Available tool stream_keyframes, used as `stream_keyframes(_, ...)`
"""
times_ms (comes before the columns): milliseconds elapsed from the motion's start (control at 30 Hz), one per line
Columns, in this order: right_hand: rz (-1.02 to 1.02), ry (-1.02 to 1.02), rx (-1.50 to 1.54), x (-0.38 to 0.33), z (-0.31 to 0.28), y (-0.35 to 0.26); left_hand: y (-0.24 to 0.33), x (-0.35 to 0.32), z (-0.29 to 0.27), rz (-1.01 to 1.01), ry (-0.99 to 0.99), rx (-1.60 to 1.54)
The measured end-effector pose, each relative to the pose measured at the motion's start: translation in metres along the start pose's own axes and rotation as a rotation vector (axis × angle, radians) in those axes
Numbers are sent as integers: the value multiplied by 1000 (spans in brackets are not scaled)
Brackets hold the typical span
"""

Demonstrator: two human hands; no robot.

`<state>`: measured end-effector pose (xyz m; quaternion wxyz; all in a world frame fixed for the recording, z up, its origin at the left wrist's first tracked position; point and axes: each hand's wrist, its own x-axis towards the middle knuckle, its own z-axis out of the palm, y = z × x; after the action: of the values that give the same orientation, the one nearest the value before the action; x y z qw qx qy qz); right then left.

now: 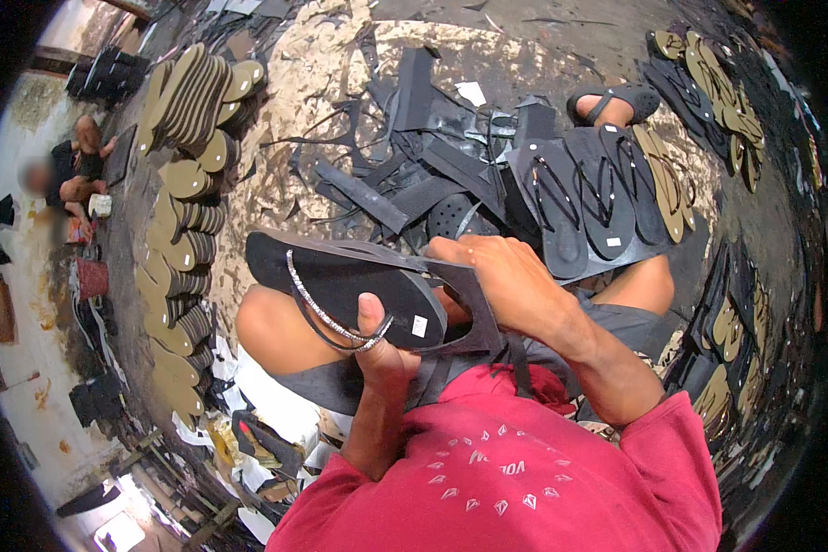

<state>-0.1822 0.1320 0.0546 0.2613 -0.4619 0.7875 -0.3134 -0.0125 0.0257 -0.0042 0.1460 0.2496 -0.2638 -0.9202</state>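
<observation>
A black flip-flop (pixel 363 281) lies tilted over my lap, its thong strap (pixel 315 308) set with shiny stones and a small white label near one end of its footbed. My left hand (pixel 384 354) is closed on it, thumb up on the footbed through the strap and fingers hidden underneath. At the label end, my right hand (pixel 515 281) has its fingers curled over a dark strip of sheet rubber (pixel 477 299) that runs along the sole's edge. Whether that strip is still joined to the sole I cannot tell.
Black rubber offcuts (pixel 423 175) are heaped ahead of my legs. Finished flip-flops (pixel 552 216) lie in a row at the right, beside a clog-shod foot (pixel 614 109). Stacks of tan soles (pixel 179 239) line the left. Another person (pixel 78 175) sits farther left.
</observation>
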Motion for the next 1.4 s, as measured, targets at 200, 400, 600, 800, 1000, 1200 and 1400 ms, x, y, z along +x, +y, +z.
stream_keyframes(200, -24, 135, 566, 31, -2, -1, 13, -12, -16, 70, -80, 47)
stream_keyframes(400, 250, -323, 825, 33, -25, 12, 18, 22, -18, 17, -26, 179)
stream_keyframes(600, 60, 525, 1292, 119, -93, 35, -61, 67, 32, -315, 69, 352)
stream_keyframes(800, 268, 683, 853, -35, -113, 43, -171, 137, 55, -520, -25, 836)
stream_keyframes(1000, 806, 760, 674, -195, -27, 57, -198, 169, 34, -415, -29, 1057)
stream_keyframes(1200, 838, 468, 351, -223, 41, 24, -158, 144, 57, -471, 18, 494)
stream_keyframes(1400, 800, 430, 232, -189, 34, 50, -124, 126, 87, -450, -62, 519)
